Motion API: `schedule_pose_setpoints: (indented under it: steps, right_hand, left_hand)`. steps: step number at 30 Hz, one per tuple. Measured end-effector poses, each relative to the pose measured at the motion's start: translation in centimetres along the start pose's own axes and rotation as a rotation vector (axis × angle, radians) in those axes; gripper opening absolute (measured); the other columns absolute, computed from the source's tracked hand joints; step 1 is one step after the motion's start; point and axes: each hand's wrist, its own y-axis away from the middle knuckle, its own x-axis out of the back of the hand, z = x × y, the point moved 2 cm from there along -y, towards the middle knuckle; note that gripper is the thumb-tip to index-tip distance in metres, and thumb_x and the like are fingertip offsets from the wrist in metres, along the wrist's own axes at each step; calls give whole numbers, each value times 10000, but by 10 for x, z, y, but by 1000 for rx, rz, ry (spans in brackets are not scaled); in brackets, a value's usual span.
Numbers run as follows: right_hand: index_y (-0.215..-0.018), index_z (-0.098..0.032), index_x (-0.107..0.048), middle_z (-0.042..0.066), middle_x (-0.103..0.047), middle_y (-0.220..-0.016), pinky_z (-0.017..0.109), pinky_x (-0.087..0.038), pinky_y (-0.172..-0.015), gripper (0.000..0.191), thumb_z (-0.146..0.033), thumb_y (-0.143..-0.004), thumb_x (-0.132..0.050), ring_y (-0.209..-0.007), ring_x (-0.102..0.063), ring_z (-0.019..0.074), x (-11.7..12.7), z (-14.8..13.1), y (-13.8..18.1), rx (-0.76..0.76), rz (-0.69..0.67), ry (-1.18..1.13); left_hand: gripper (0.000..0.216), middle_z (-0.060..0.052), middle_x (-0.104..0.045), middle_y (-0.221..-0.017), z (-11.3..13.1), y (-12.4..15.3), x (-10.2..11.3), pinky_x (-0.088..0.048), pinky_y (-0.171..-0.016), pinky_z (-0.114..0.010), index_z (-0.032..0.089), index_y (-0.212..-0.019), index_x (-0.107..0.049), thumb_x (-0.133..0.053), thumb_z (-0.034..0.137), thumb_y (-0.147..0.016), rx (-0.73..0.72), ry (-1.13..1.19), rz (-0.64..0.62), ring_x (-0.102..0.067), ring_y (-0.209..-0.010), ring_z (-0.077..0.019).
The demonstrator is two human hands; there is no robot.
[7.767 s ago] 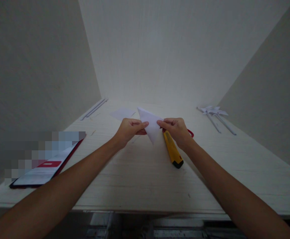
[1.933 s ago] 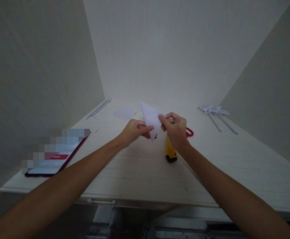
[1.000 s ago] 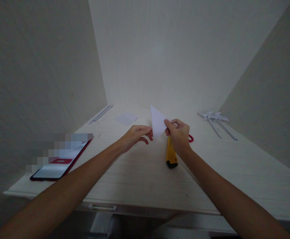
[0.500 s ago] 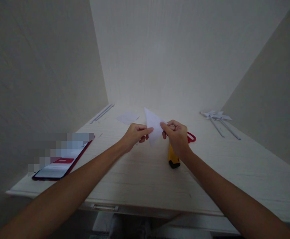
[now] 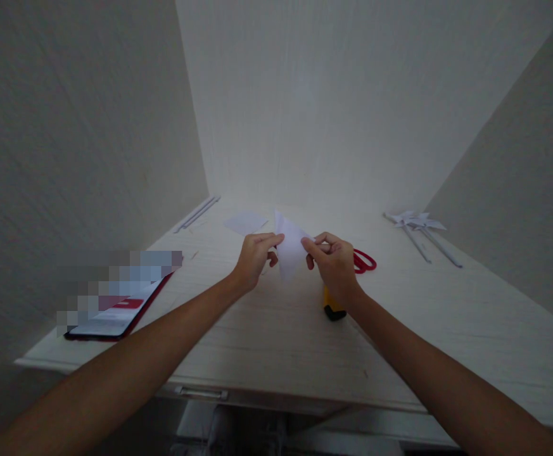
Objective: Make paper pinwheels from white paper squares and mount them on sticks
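Between my two hands, raised over the desk, is a white sheet of paper (image 5: 289, 253) that looks folded to a point at the top. My left hand (image 5: 256, 258) pinches its left edge between thumb and fingers. On the opposite side my right hand (image 5: 330, 259) grips the paper's right edge, thumb in front. Below my right hand lies a yellow and black tool (image 5: 334, 311), mostly covered by the hand. Red scissor handles (image 5: 365, 261) show just right of that hand; the blades are hidden.
A flat paper piece (image 5: 245, 222) lies behind my left hand. Thin white sticks (image 5: 197, 213) rest by the left wall. White paper pinwheels (image 5: 416, 221) on sticks lie at the back right. A tablet-like device with a red edge (image 5: 114, 316) stands at the left. Walls enclose the desk (image 5: 257, 354).
My left fingers have shifted slightly up along the paper's left edge. My right hand has moved a little left, uncovering more of the red handles. The paper stays held in both hands.
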Motion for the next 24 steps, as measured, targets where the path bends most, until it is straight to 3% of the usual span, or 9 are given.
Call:
schedule_pose_setpoints:
  steps: [6, 15, 20, 24]
  right_hand:
    - [-573, -180, -426, -64, -481, -374, 193, -269, -382, 280, -335, -705, -618, -339, -375, 51, -2, 4, 4, 26, -28, 58]
    - [-574, -174, -441, -57, -498, -382, 186, -276, -382, 267, -329, -708, -612, -337, -389, 45, -6, 0, 9, -14, -83, 80]
    - [-561, -173, -443, -55, -493, -374, 181, -267, -368, 270, -324, -710, -609, -330, -378, 40, -9, -1, 13, -19, -116, 75]
    - [-561, -175, -434, -58, -490, -370, 179, -244, -358, 274, -326, -708, -607, -321, -368, 37, -11, 0, 14, -27, -161, 65]
  left_hand:
    - [187, 18, -506, -568, 0, -2, 0, -397, -562, -203, 112, -552, -582, -658, 259, -637, -28, 150, 89, -470, -559, -69]
    - [110, -19, -628, -660, 1, -11, 9, -404, -569, -217, 131, -650, -683, -688, 191, -558, -127, 194, 331, -521, -588, -84]
    - [38, 11, -555, -531, 6, -14, 15, -364, -499, -194, 124, -562, -643, -642, 159, -577, -166, 149, 400, -467, -504, -64]
    - [113, 32, -476, -482, 4, -16, 20, -332, -461, -184, 123, -482, -560, -594, 127, -590, -165, 103, 468, -423, -473, -57]
